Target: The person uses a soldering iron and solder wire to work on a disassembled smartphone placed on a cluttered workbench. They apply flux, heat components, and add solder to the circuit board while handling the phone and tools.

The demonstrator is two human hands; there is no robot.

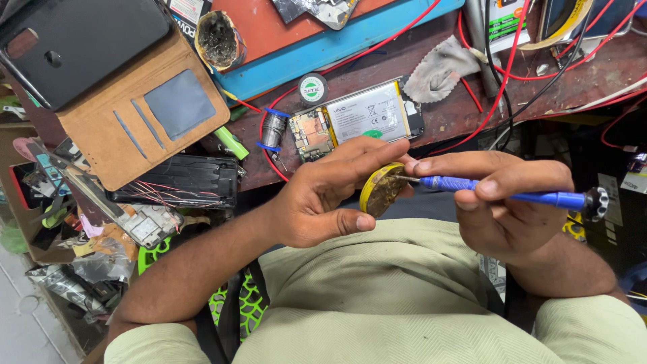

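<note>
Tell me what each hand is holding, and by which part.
The left hand holds a small round yellow tin by its rim. The right hand holds a blue screwdriver around the middle of its handle, tip at the tin.

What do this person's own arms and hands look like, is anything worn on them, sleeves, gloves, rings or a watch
Both hands are bare: no gloves on the left hand or the right hand, and no rings or watch show. The forearms are uncovered as far as the picture reaches; no sleeve edge is in view. The light green cloth below is clothing over the lap, finely ribbed.
</note>
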